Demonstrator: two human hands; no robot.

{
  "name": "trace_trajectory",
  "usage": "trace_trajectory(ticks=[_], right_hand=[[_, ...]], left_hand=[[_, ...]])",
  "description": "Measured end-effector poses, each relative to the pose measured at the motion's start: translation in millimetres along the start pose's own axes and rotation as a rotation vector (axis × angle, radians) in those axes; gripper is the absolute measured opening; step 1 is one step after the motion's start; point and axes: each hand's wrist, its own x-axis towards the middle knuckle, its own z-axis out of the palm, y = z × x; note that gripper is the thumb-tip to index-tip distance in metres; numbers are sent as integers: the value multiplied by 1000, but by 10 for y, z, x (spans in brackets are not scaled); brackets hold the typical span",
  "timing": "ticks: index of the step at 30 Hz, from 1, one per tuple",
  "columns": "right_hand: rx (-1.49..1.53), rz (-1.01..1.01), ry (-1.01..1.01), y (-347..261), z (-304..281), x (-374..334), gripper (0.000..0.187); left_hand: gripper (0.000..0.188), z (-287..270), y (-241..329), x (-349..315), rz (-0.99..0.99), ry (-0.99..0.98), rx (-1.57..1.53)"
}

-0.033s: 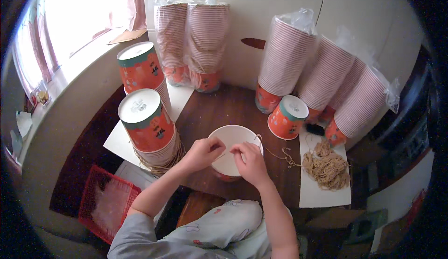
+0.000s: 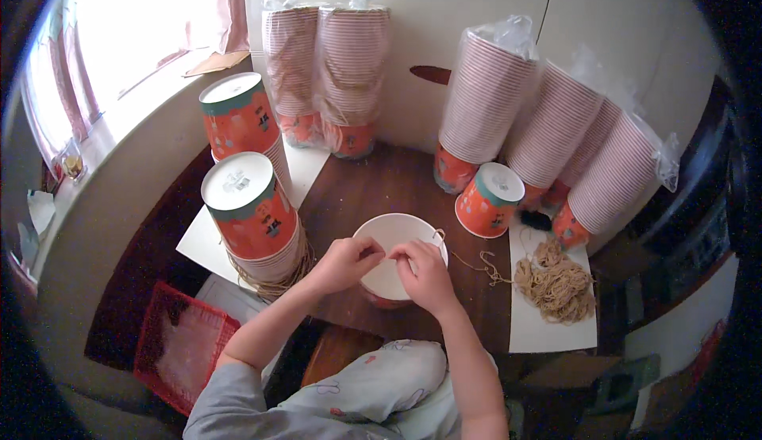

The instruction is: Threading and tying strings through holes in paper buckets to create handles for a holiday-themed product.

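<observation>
An open paper bucket (image 2: pixel 397 224), white inside, stands upright on the dark table in front of me. Both my hands are over its mouth, close together. My left hand (image 2: pixel 353 261) is closed in a pinch at the left side of the opening. Opposite it, my right hand (image 2: pixel 425 273) also pinches, its fingertips a short gap from the left ones. Whatever is between the fingers is too small to make out. A loop of tan cord (image 2: pixel 439 236) shows at the bucket's right rim, beyond my right hand.
Upturned orange-and-green buckets stand stacked at left (image 2: pixel 250 214), cords hanging round the nearer stack. One upturned bucket (image 2: pixel 490 199) is at right, before tall bagged bucket stacks (image 2: pixel 492 95). A heap of tan cord (image 2: pixel 556 285) lies on white board. A red basket (image 2: pixel 186 345) is lower left.
My left fingers have shifted very slightly, their tips a little nearer the right ones. The right hand and the bucket look almost the same.
</observation>
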Motion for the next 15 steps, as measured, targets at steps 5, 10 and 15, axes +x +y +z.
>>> trace_trajectory(ticks=[5,10,15], right_hand=[[124,34,-25,8,54,94,7],[31,15,57,68,130,33,7],[-296,-39,362,-31,154,-95,6]], left_hand=[[19,-6,-47,-38,-9,-95,-96],[23,-58,-11,-69,-24,-195,-62],[23,-186,5,-95,-195,-190,-286]])
